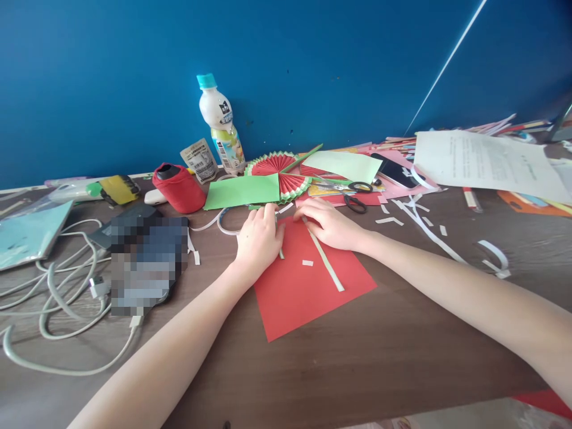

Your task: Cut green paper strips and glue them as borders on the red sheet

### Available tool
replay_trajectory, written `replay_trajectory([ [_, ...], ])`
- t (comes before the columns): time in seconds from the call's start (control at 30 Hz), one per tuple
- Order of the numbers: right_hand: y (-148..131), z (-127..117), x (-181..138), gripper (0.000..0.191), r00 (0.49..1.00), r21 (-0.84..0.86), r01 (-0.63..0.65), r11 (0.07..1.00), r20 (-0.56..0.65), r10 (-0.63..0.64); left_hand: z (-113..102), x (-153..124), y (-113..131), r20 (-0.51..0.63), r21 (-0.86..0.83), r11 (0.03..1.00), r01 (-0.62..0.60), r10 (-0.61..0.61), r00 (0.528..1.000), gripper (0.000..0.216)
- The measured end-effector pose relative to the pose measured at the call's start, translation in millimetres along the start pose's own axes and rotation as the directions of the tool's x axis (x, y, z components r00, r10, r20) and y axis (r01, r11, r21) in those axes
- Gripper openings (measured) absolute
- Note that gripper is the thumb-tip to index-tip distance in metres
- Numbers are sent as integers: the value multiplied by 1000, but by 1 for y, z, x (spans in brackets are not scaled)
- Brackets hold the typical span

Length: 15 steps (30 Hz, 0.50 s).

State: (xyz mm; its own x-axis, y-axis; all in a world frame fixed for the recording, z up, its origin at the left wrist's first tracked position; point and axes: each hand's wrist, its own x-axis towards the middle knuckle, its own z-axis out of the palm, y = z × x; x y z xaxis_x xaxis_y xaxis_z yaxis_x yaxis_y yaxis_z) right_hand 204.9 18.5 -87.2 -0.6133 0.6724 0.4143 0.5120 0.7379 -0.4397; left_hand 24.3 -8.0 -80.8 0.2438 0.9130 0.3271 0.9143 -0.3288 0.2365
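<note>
A sheet of red paper (299,292) lies at an angle on the desk, its top edge under both hands. My left hand (259,241) rests at its upper left with bent fingers, closed on a narrow pale green paper strip (281,254) whose end shows below the thumb. At the upper right, my right hand (328,223) is curled over the top end of a longer pale paper strip (329,266), which runs down across the red sheet. Between the hands lies a small white paper scrap (307,263). My fingertips are partly hidden.
Behind the hands are a green paper piece (243,192), a pleated red paper fan (274,167) and black-handled scissors (355,202). A bottle (223,128) stands against the blue wall. Left are a phone (152,262) and cables (58,304); paper scraps (429,229) lie right.
</note>
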Motion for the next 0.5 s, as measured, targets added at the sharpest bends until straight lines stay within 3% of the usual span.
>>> replay_trajectory([
  [0.13,3,1,0,27,999,29,-14,999,-48,15,-1,-2,-1,14,-84,996,-29,30,999,24],
  [0.23,2,0,0,29,997,25,-32,999,-65,33,-5,-3,2,-3,-256,960,-118,121,993,25],
  [0.33,-1,-1,-1,24,989,-14,-38,999,-146,35,-7,-3,4,-24,-467,872,-145,152,988,26],
  [0.4,-3,-1,-1,17,981,-67,-60,996,-186,46,-6,-1,2,-4,-595,798,-96,116,993,26],
  [0.5,-2,-1,-1,10,988,-110,-105,988,-128,91,-2,3,-6,85,-782,622,29,60,995,21],
])
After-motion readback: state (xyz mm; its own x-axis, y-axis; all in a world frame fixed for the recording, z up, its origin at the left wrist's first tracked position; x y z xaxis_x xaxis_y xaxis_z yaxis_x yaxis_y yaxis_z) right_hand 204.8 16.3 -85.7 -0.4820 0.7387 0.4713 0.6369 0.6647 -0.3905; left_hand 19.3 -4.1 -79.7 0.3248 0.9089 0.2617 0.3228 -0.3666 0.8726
